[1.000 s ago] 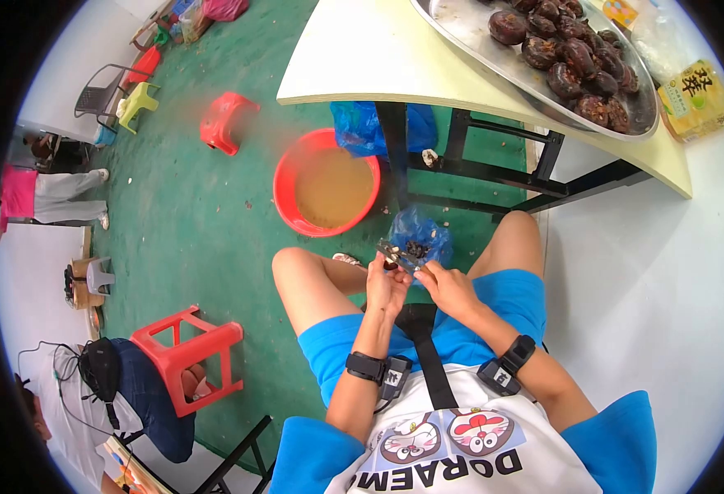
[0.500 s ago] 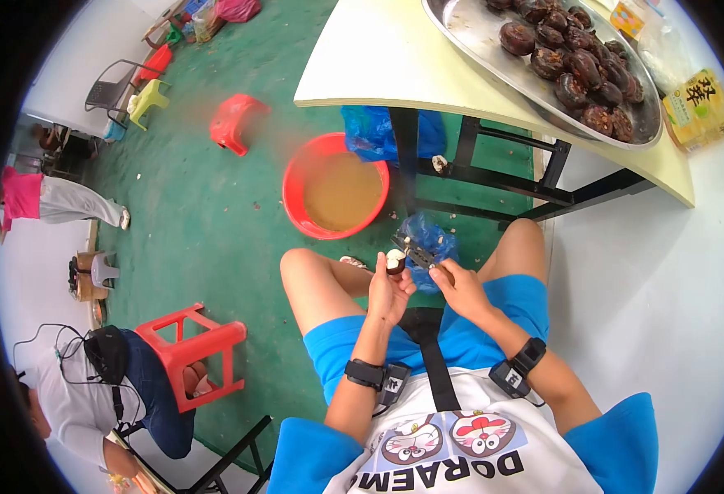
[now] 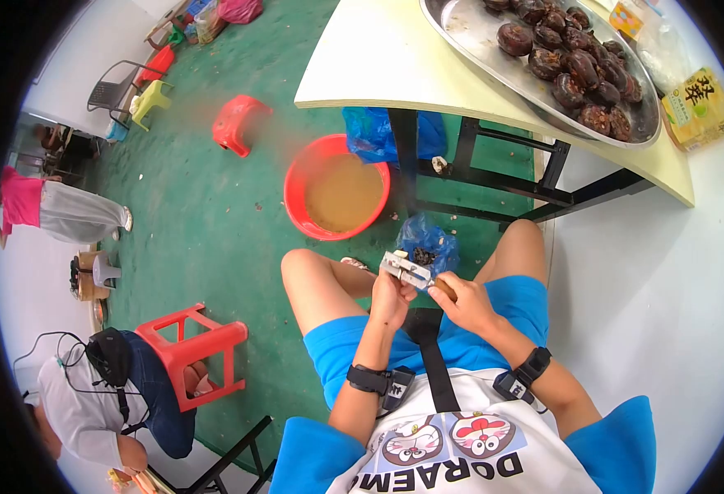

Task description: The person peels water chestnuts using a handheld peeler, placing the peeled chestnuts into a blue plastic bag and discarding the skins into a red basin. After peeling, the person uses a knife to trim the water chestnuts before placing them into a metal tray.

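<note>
My left hand [image 3: 388, 298] is closed around a partly peeled water chestnut [image 3: 400, 254], mostly hidden behind a blade. In my right hand [image 3: 467, 303] is a peeler [image 3: 411, 272] with a wooden handle and a wide metal blade; its fingers wrap the handle. The blade lies across the water chestnut at my left fingertips. Just beyond my hands, between my knees, a blue plastic bag [image 3: 436, 240] holds dark peelings [image 3: 424, 257]. Dark unpeeled water chestnuts [image 3: 578, 70] fill part of a metal tray [image 3: 481, 62] on the table at the upper right.
A red basin [image 3: 293, 202] of murky water stands on the green floor ahead. The pale table [image 3: 362, 62] has black legs and a yellow packet [image 3: 700, 111]. Red stools [image 3: 189, 350] stand to the left, where one person [image 3: 90, 395] sits and another [image 3: 65, 206] stands.
The peeler blade has turned its bright flat face up and moved over the water chestnut, which showed white before. The seated person at left has leaned slightly.
</note>
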The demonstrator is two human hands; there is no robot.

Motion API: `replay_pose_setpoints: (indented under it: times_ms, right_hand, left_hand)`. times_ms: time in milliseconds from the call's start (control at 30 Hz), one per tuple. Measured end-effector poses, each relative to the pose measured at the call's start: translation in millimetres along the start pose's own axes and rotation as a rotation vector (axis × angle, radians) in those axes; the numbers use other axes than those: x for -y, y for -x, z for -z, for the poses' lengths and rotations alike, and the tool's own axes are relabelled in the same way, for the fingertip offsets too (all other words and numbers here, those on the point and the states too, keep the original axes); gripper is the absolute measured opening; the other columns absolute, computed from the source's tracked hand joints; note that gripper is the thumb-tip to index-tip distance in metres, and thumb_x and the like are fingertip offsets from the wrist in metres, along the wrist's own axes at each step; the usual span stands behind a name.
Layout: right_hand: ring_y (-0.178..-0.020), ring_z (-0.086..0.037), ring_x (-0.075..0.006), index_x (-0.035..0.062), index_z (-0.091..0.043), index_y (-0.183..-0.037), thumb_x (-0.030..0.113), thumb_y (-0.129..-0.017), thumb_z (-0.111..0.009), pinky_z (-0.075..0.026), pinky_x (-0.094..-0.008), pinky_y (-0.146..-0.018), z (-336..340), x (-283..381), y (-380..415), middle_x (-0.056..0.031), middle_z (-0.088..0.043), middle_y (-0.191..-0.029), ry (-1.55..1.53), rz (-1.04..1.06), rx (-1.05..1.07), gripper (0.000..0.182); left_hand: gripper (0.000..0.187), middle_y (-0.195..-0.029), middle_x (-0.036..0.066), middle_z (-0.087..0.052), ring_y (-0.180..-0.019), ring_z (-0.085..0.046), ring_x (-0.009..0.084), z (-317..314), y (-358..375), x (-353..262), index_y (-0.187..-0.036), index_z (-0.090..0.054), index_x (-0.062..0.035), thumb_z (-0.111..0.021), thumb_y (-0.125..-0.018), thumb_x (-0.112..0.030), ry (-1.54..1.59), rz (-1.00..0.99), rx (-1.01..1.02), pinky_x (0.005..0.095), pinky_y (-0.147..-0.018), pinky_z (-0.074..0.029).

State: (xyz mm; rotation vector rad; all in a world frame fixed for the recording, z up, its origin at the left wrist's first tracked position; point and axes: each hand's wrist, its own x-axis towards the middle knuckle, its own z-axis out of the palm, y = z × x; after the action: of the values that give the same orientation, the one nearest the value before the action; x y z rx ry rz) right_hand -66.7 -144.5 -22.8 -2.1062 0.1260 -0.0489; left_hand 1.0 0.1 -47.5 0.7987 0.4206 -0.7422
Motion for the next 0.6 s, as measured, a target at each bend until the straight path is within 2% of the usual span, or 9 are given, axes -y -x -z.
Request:
replay_pose_setpoints:
  times_ms: [67,167,233,500,567,600]
  right_hand:
    - [-0.064,-0.059,-0.0315,0.0048,-0.053,-0.091,0.029,-0.079,-0.055,-0.046,-0.0360,-0.053,3.6,2.1,2.1,-0.0150,-0.060,-0.073,0.102,-0.014,0.108,0.028]
    - [-0.063,-0.059,-0.0313,0.0062,-0.053,-0.092,0.030,-0.079,-0.056,-0.046,-0.0358,-0.052,2.9,0.1,3.2,-0.0137,-0.060,-0.073,0.138,0.007,0.062,0.028]
    - [-0.062,-0.059,-0.0311,0.0064,-0.053,-0.093,0.030,-0.079,-0.056,-0.046,-0.0355,-0.052,3.6,0.6,2.6,-0.0135,-0.060,-0.073,0.141,0.015,0.070,0.028]
    - [-0.061,-0.058,-0.0305,0.0066,-0.053,-0.092,0.030,-0.078,-0.057,-0.045,-0.0353,-0.050,4.3,-1.3,1.8,-0.0131,-0.059,-0.070,0.107,0.046,0.079,0.027]
    - [-0.054,-0.056,-0.0306,0.0078,-0.049,-0.080,0.031,-0.079,-0.055,-0.043,-0.0384,-0.045,3.4,0.4,0.8,-0.0104,-0.057,-0.062,0.098,0.113,0.008,0.024]
    - [-0.054,-0.056,-0.0306,0.0078,-0.049,-0.080,0.031,-0.079,-0.055,-0.043,-0.0384,-0.045,3.0,-0.2,0.4,-0.0104,-0.057,-0.062,0.099,0.114,0.008,0.024]
  left_hand:
    - [0.032,-0.067,0.000,-0.050,-0.055,-0.041,0.0077,-9.3,3.3,-3.1,-0.091,-0.047,-0.0149,-0.030,-0.090,-0.042,0.005,-0.002,-0.039,0.0200,-0.044,-0.028]
    - [0.034,-0.069,0.000,-0.051,-0.056,-0.043,0.0079,-9.0,4.0,-3.1,-0.092,-0.047,-0.0148,-0.030,-0.089,-0.044,0.031,0.005,-0.054,0.0203,-0.045,-0.031]
    - [0.033,-0.070,0.001,-0.052,-0.056,-0.043,0.0084,-6.2,4.4,-1.8,-0.092,-0.047,-0.0143,-0.029,-0.090,-0.042,0.097,-0.003,0.018,0.0209,-0.046,-0.033]
    - [0.030,-0.068,0.001,-0.051,-0.054,-0.042,0.0079,-7.2,5.4,-2.3,-0.091,-0.048,-0.0137,-0.031,-0.091,-0.038,0.068,-0.069,-0.014,0.0197,-0.044,-0.032]
    - [0.028,-0.068,0.000,-0.051,-0.052,-0.041,0.0077,-6.3,3.8,-1.6,-0.090,-0.048,-0.0135,-0.031,-0.091,-0.036,0.081,-0.083,-0.026,0.0194,-0.044,-0.032]
    - [0.027,-0.067,0.000,-0.051,-0.052,-0.041,0.0075,-6.8,3.4,-1.9,-0.089,-0.048,-0.0133,-0.032,-0.091,-0.035,0.074,-0.069,-0.050,0.0196,-0.043,-0.031]
